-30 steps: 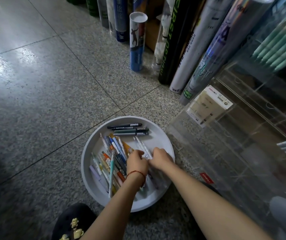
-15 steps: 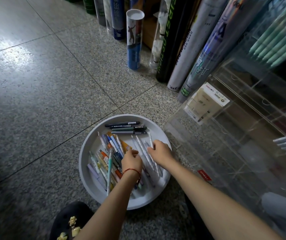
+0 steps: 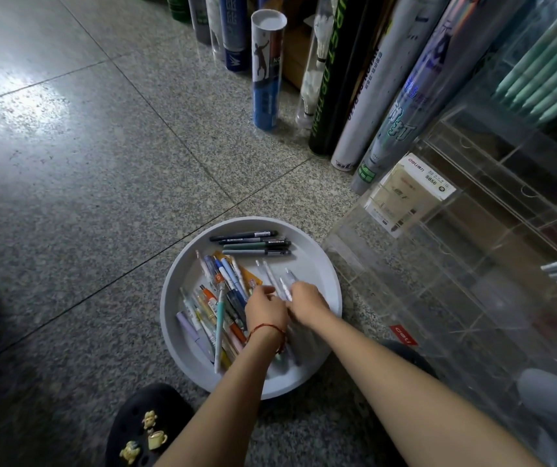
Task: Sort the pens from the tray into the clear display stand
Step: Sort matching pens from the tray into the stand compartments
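Mixed coloured plastic pens [image 3: 223,308] are lying heaped in the round grey plastic tray [image 3: 314,264], with four dark pens [image 3: 253,244] lying side by side at its far edge. My left hand [image 3: 265,308] and right hand [image 3: 307,303] are meeting mid-tray, fingers curling down onto pale translucent pens [image 3: 270,276]. The grip is blurred, so I cannot tell if they are clamping. The clear acrylic display stand [image 3: 456,281] is standing just right of the tray.

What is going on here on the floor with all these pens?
A person reaches into a round grey tray on the floor. The left hand and right hand meet at a bunch of pale pens in it; whether they grip is unclear. Four dark pens and coloured pens lie alongside. The clear display stand stands at right.
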`<state>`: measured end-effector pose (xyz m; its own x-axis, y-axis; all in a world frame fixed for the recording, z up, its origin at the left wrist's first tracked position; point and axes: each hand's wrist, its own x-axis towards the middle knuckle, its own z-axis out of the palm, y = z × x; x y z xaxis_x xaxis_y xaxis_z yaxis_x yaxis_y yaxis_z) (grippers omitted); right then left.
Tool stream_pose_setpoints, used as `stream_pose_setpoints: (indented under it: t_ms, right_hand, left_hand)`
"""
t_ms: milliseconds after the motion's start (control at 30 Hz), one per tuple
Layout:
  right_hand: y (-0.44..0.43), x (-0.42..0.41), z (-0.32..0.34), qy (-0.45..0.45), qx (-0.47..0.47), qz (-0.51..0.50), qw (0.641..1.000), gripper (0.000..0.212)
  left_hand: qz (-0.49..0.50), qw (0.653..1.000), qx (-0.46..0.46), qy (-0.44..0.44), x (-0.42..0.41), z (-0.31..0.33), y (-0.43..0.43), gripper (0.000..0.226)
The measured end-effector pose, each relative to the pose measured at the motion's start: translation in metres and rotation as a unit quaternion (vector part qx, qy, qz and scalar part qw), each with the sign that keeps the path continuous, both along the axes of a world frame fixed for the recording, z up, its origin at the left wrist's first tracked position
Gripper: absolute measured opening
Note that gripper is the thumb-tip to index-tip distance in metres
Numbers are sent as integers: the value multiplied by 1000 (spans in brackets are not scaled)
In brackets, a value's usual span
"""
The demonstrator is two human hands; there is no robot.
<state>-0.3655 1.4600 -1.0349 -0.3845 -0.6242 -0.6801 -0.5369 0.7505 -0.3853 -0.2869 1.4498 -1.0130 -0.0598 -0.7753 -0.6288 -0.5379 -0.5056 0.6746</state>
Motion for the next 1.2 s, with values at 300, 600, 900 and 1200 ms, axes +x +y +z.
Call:
stream_pose_setpoints:
  t_ms: [300, 600, 900, 1200]
  right_hand:
    - [17, -42, 106, -166, -87, 71, 980, 18]
    - [57, -98, 232, -296, -294, -307, 856, 16]
    - [136, -144, 351, -251, -285, -236, 895, 13]
    - [186, -181, 378, 194, -287, -4, 938, 17]
  left_hand:
    - [107, 942, 142, 286, -19, 56, -26, 27]
    - [-113, 941, 118, 298, -39, 163, 28, 28]
    - [-107, 908, -19, 405, -78, 244, 40, 24]
    - [-355, 836, -285, 305, -169, 316, 86, 25]
